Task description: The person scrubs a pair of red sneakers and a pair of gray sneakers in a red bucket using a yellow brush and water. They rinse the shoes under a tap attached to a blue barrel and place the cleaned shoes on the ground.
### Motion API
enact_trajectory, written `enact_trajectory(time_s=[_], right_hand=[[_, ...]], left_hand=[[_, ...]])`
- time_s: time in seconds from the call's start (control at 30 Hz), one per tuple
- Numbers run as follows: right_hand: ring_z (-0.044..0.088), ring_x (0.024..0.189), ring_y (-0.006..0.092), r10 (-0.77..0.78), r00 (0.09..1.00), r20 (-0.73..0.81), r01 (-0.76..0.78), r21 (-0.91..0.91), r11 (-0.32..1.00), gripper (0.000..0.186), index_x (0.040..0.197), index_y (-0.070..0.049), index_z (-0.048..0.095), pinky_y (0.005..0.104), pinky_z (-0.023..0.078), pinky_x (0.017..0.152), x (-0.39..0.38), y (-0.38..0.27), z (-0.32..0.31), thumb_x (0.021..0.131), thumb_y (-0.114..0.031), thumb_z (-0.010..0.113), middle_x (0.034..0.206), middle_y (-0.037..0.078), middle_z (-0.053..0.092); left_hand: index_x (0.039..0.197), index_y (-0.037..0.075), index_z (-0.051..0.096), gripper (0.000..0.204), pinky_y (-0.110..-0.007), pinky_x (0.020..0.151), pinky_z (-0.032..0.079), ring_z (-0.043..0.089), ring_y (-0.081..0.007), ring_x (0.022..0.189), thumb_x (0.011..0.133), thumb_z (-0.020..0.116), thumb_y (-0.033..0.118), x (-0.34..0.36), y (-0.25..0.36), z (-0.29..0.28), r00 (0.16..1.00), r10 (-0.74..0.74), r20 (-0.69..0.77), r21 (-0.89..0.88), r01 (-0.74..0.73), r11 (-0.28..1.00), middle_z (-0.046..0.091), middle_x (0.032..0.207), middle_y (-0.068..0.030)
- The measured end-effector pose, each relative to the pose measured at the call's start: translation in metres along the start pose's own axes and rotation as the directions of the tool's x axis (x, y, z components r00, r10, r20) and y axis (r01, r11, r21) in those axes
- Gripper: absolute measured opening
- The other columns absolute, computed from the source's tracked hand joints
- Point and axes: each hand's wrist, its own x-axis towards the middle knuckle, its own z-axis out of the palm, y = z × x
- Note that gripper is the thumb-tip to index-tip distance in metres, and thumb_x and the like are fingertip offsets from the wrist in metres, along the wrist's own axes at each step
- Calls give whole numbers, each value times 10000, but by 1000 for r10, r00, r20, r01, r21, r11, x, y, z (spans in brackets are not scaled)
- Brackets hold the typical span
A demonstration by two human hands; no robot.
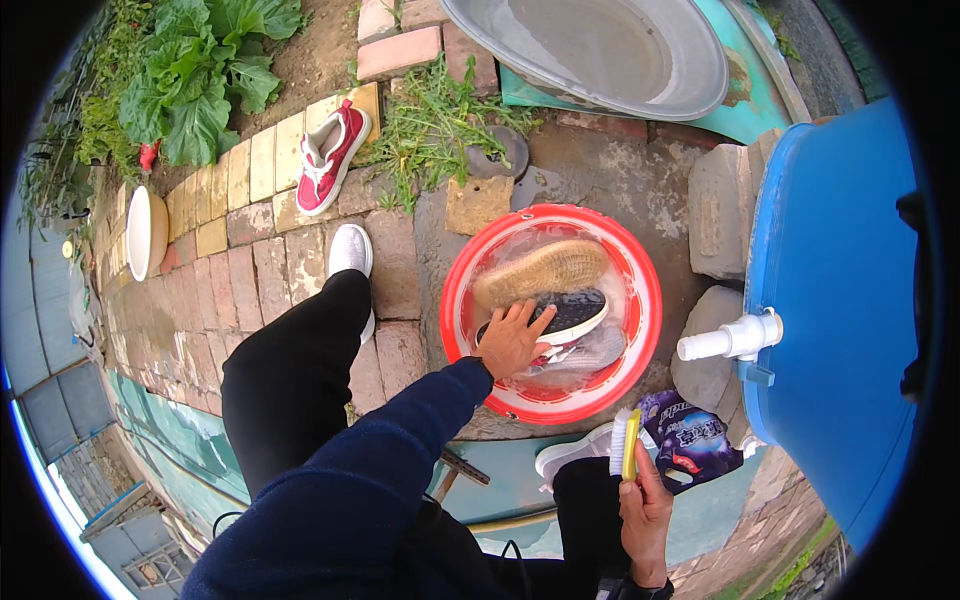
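My left hand (512, 340) lies with fingers spread on a dark shoe or insole with a pale edge (578, 313) in a red-and-white basin (457, 270) of cloudy water. Beside it in the basin is a shoe with its tan sole (545, 272) facing up. A whitish piece with red parts (590, 350), partly under water, lies nearer to me; its kind is hard to tell. Pinched upright in my right hand (645, 515) is a yellow-handled scrub brush (627, 445) with white bristles, outside the basin's near right rim.
A blue tank (840, 300) with a white tap (730, 338) stands at the right, by stone blocks (718, 215). Beyond the basin sits a large grey tub (620, 50). A red sneaker (332, 157) rests on bricks. A purple detergent bag (690, 440) lies by my foot.
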Motion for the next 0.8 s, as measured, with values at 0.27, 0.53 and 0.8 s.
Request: enact_trajectory(time_s=[0.27,0.53,0.8], right_hand=[[319,559,-14,64,998,23,-64,20,998,521,1507,-95,422,170,250,482,7,2,-6,997,-147,520,796,-107,503],[432,785,53,26,995,-96,-24,30,999,560,1476,-24,440,207,345,661,-12,-12,2,925,-25,537,988,1,564],[574,1008,102,-5,991,-133,12,52,999,541,1450,2,463,255,472,887,-30,-26,-5,924,-10,590,1215,106,659]], left_hand=[[1467,146,426,668,-549,957,460,522,-383,1207,901,635,432,6,-24,9,999,-7,53,-138,14,990,536,1325,-208],[1498,182,385,894,-511,1009,428,546,-429,1186,726,770,418,20,-8,-39,911,-202,359,-281,312,908,571,1219,-274],[1488,250,424,914,-487,883,382,517,-343,1085,670,821,347,-10,20,-70,999,0,40,-38,2,999,540,1186,-199]])
